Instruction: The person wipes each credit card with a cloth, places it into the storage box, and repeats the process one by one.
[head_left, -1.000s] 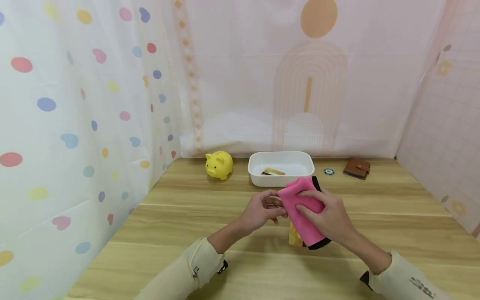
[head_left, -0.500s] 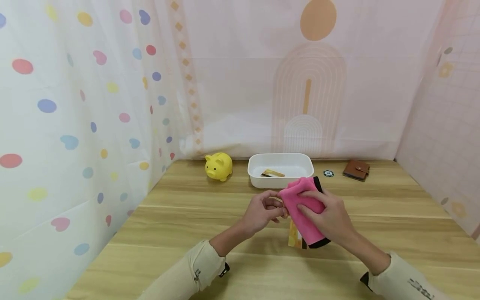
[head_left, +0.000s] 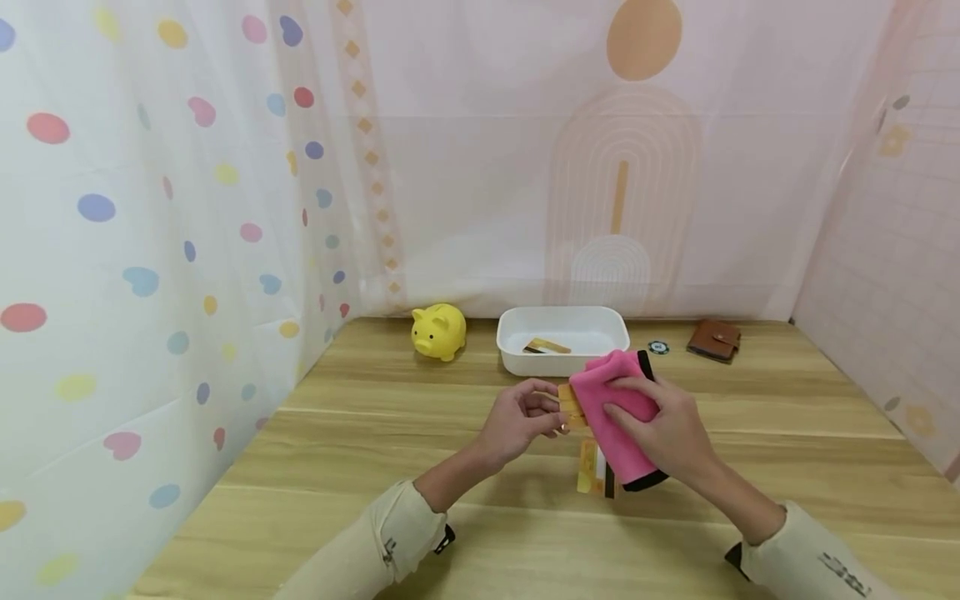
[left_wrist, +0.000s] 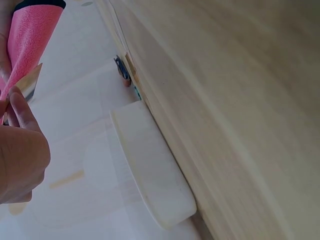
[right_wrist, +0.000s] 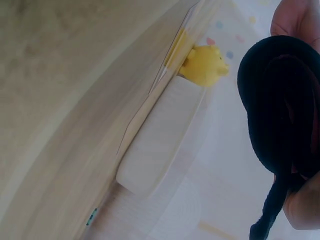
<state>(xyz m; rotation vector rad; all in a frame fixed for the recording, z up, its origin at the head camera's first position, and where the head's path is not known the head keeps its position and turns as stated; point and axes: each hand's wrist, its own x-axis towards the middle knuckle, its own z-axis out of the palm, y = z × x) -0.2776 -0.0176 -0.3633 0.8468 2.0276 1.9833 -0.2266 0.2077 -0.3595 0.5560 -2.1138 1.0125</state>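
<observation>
Above the middle of the table my left hand (head_left: 528,419) pinches the edge of a gold bank card (head_left: 572,406) between thumb and fingers. The card's right part is hidden under a folded pink cloth (head_left: 617,417) with black trim. My right hand (head_left: 663,425) grips the cloth, thumb and fingers bent over it. In the left wrist view, a corner of the card (left_wrist: 30,82) sticks out beside the pink cloth (left_wrist: 35,37). The right wrist view shows the cloth's black-trimmed end (right_wrist: 280,105). On the table below, a second gold card (head_left: 592,468) lies partly covered by the cloth.
A white bin (head_left: 525,362) at the back holds another gold card (head_left: 551,345). Left of it stands a yellow piggy bank (head_left: 438,332). To its right lie a poker chip (head_left: 658,347) and a brown wallet (head_left: 714,341). Patterned curtains bound the table.
The cloth and my right hand have shifted slightly right, away from my left hand. More of the pinched card now shows, and more of the card on the table.
</observation>
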